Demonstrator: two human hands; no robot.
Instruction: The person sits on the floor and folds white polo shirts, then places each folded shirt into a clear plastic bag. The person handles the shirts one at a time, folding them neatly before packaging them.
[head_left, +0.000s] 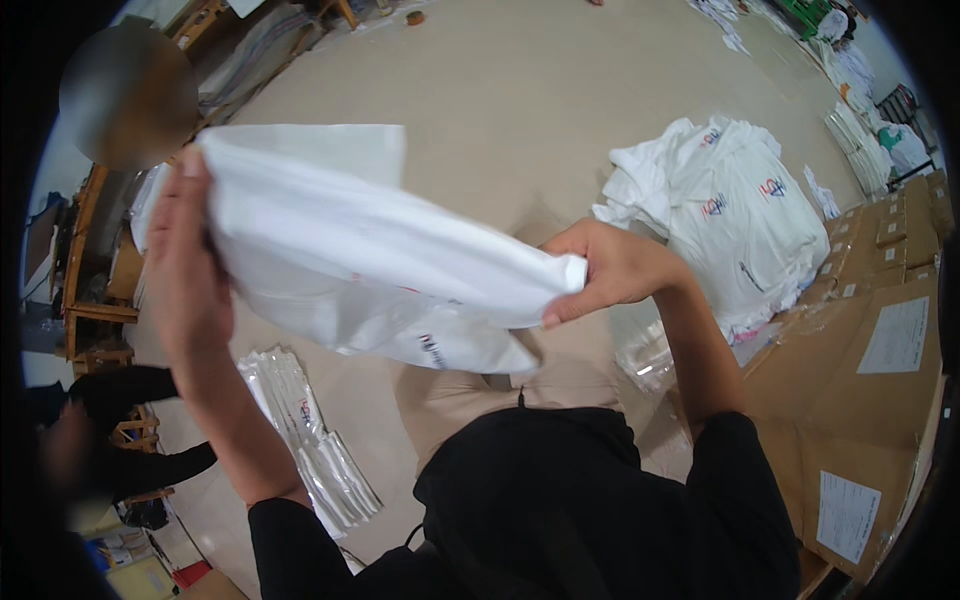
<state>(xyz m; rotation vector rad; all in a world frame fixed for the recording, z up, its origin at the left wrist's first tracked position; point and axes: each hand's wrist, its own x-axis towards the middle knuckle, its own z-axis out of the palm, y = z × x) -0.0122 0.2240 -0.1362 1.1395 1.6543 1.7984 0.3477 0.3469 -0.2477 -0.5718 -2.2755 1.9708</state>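
Observation:
A folded white printed cloth garment is stretched between my two hands, with a clear plastic bag around or below its lower part; which of the two is not plain. My left hand grips the garment's left end, fingers upright along its edge. At the right end, my right hand pinches a narrow folded corner between thumb and fingers. A row of bagged white garments lies on the floor below my left forearm. Beyond my right hand rises a large heap of white printed garments.
Cardboard boxes stand close along my right side. Loose clear plastic bags lie by my right knee. Wooden shelving is at the left, and a person in dark clothes is near it. More white bundles line the far right wall.

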